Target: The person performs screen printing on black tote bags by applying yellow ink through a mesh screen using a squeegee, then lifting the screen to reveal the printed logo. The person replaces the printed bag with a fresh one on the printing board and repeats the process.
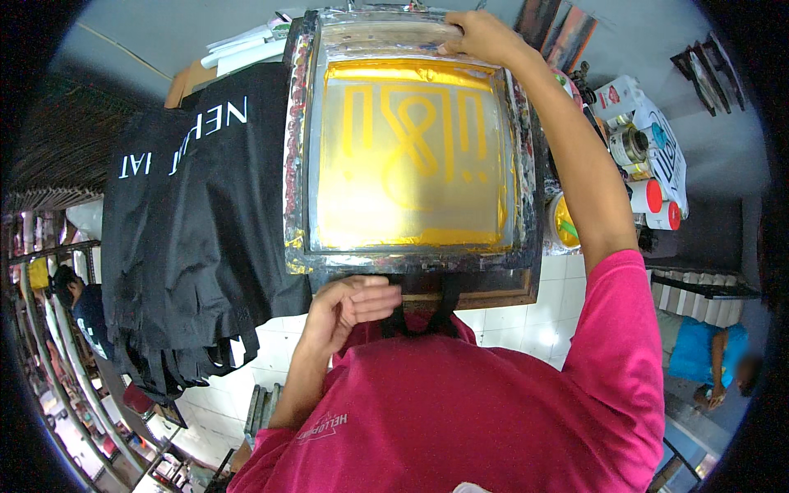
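A screen-printing frame (411,261) with worn, ink-stained edges lies in front of me. Yellow ink coats its mesh (370,197), where a looped line design shows. At the far end, a wooden squeegee (378,37) lies across the frame, and my right hand (485,39) is closed around its right end. My left hand (349,308), slightly blurred, is just below the frame's near edge with its fingers stretched out and nothing visible in them. Black straps (444,308) hang from under the frame beside those fingers.
Black fabric bags (214,214) with white lettering are piled at the left. Cans (629,146), red-lidded containers (645,195) and an ink tub (564,222) stand at the right. Rolled white sheets (246,51) lie far left. One person (707,353) is at the right, another (82,304) left.
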A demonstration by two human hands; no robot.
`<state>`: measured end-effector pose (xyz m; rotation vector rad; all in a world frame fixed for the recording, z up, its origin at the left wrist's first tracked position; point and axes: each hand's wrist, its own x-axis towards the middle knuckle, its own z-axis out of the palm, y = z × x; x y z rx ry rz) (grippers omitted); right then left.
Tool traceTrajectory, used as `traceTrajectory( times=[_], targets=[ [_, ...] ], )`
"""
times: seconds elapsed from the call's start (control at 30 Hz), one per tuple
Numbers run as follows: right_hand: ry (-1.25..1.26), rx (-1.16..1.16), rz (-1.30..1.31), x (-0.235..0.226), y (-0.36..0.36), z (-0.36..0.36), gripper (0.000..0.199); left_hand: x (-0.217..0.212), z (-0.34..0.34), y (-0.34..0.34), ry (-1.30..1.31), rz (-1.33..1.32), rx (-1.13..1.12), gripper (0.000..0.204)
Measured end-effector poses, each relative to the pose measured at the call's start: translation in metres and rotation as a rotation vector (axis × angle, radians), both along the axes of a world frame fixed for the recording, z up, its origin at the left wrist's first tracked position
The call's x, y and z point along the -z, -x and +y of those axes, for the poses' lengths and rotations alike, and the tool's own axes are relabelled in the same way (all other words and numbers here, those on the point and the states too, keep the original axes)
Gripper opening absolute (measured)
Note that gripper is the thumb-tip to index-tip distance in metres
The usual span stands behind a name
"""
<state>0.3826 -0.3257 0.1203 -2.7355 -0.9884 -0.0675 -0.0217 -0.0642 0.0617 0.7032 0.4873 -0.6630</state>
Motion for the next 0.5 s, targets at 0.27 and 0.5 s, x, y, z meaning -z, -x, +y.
traceTrajectory(
  times=[0.27,0.5],
  targets=[
    [0.205,0.352,-0.23,0.018,0.047,0.007,0.071,-0.037,0.004,-0.2,-1.287,-1.072,-0.255,0.029],
    [0.097,0.339,-0.38,0.04,0.071,0.008,0.072,-0.03,0.029,-0.314,-1.809,-1.21,0.237,0.04]
  ],
)
